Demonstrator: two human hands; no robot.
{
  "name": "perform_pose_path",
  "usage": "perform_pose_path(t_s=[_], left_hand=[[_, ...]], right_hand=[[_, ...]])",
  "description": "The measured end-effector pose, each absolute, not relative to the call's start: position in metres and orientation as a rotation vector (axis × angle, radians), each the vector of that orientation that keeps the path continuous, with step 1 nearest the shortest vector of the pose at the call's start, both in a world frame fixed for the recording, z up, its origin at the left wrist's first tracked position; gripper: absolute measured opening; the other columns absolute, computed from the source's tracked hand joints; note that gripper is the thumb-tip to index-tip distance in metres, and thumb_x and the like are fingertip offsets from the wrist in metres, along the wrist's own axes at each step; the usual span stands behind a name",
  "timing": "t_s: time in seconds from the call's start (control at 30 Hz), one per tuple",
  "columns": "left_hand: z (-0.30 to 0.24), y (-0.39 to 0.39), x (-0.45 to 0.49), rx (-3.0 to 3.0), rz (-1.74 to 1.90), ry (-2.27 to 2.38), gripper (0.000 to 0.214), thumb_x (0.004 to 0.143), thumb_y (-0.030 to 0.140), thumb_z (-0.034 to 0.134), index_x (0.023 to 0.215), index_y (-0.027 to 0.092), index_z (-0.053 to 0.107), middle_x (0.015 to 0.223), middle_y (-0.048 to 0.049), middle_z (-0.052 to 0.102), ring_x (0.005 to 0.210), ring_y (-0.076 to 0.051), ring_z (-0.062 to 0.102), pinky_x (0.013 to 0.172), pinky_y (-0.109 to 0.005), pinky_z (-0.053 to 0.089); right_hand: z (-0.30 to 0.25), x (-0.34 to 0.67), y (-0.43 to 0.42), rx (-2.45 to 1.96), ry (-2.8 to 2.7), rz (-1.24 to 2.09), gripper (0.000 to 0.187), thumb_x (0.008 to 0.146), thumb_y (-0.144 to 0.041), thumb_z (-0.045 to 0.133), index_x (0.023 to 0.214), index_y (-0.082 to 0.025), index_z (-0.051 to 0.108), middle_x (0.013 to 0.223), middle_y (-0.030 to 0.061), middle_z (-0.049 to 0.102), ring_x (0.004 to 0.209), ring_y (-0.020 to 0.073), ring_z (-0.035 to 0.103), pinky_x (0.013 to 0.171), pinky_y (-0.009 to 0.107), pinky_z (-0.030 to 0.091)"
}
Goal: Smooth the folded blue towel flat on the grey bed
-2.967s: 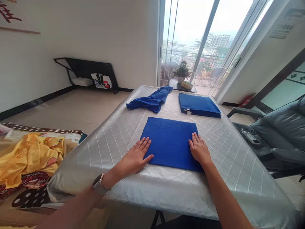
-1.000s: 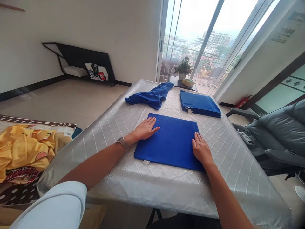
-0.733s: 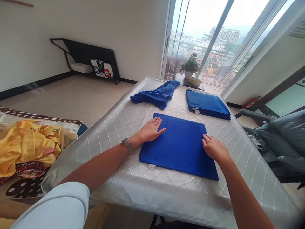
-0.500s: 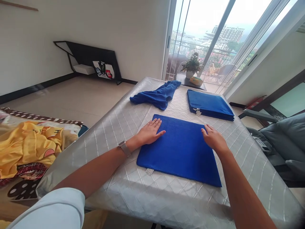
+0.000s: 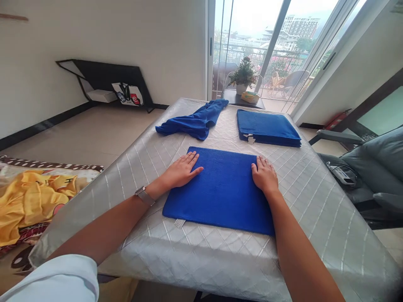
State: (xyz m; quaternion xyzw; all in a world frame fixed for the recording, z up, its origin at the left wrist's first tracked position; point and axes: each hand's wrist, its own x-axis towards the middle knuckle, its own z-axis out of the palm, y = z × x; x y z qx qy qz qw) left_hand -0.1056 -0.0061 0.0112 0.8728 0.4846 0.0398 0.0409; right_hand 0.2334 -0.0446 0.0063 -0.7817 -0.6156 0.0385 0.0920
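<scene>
A blue towel (image 5: 220,197), folded into a flat rectangle with a white label at its near left edge, lies on the table. My left hand (image 5: 181,170) rests flat on its upper left side, fingers stretched out. On the upper right edge lies my right hand (image 5: 265,174), its fingers extended and the thumb on the cloth. Neither hand grips anything. Behind to the right is a stack of folded blue towels (image 5: 269,126) with white labels. A crumpled blue towel (image 5: 197,121) lies loose at the back left.
The table (image 5: 317,197) has a silvery quilted cover. To the right stands a grey armchair (image 5: 378,167) with a white power strip (image 5: 341,174) on it. Yellow bedding (image 5: 34,199) is at the left. A potted plant (image 5: 242,75) stands beyond the table by the glass door.
My right hand has shifted slightly along the towel's right edge, still flat. The left hand stays on the upper left side. The view has turned a little, moving everything leftward.
</scene>
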Motion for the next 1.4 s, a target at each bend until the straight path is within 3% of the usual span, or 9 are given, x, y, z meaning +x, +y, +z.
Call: perform_pose_path(t_s=[0.2,0.33,0.43,0.6,0.77,1.13,1.4], left_hand=[[0.021,-0.009,-0.095,2.78,0.223,1.552,0.079,0.101,0.063,0.016,0.152,0.006,0.035,0.159,-0.017,0.032,0.148,-0.028,0.027,0.121,-0.042,0.019],[0.03,-0.024,-0.059,2.902,0.292,1.141,0.073,0.102,0.062,0.022,0.15,0.01,0.04,0.156,-0.0147,0.04,0.145,-0.023,0.034,0.119,-0.034,0.024],[0.031,-0.029,-0.013,2.968,0.372,0.9,0.071,0.101,0.063,0.025,0.148,0.013,0.042,0.154,-0.0153,0.042,0.143,-0.024,0.039,0.117,-0.035,0.028],[0.019,-0.012,0.087,2.955,0.433,0.798,0.059,0.106,0.05,0.021,0.143,0.012,0.047,0.149,-0.016,0.049,0.142,-0.023,0.04,0.116,-0.039,0.029],[0.007,-0.001,0.137,2.862,0.49,0.935,0.061,0.106,0.045,0.016,0.146,0.006,0.041,0.152,-0.021,0.043,0.144,-0.026,0.036,0.117,-0.043,0.027],[0.0,0.015,0.076,2.706,0.397,1.263,0.083,0.099,0.065,0.007,0.152,0.007,0.035,0.159,-0.0145,0.033,0.149,-0.024,0.025,0.123,-0.04,0.015],[0.005,0.035,-0.038,2.571,0.263,1.587,0.08,0.099,0.065,0.01,0.155,0.012,0.03,0.162,-0.012,0.028,0.15,-0.025,0.022,0.123,-0.042,0.013]], right_hand=[[0.007,0.233,-0.047,-2.306,-1.816,0.127,0.064,0.101,-0.042,0.019,0.157,-0.012,0.028,0.163,0.006,0.026,0.15,0.0225,0.022,0.122,0.039,0.015],[0.006,0.234,-0.045,-2.308,-1.81,0.134,0.064,0.101,-0.043,0.019,0.157,-0.012,0.027,0.164,0.006,0.025,0.15,0.0232,0.021,0.122,0.04,0.015],[0.006,0.233,-0.045,-2.313,-1.809,0.118,0.064,0.101,-0.041,0.019,0.157,-0.011,0.027,0.164,0.0065,0.025,0.15,0.0236,0.022,0.122,0.041,0.016],[0.007,0.235,-0.048,-2.337,-1.887,0.066,0.06,0.102,-0.035,0.021,0.157,-0.013,0.027,0.164,0.0066,0.024,0.151,0.0225,0.02,0.122,0.04,0.017],[0.007,0.238,-0.052,-2.365,-1.94,0.035,0.062,0.1,-0.031,0.03,0.159,-0.016,0.021,0.165,0.0059,0.021,0.151,0.0214,0.018,0.122,0.036,0.016],[0.008,0.233,-0.045,-2.36,-1.85,0.103,0.063,0.102,-0.037,0.015,0.158,-0.011,0.025,0.164,0.0048,0.024,0.15,0.0219,0.021,0.122,0.038,0.017],[0.008,0.234,-0.044,-2.372,-1.847,0.118,0.063,0.102,-0.039,0.015,0.158,-0.013,0.025,0.165,0.0037,0.022,0.15,0.0218,0.021,0.123,0.039,0.016]])
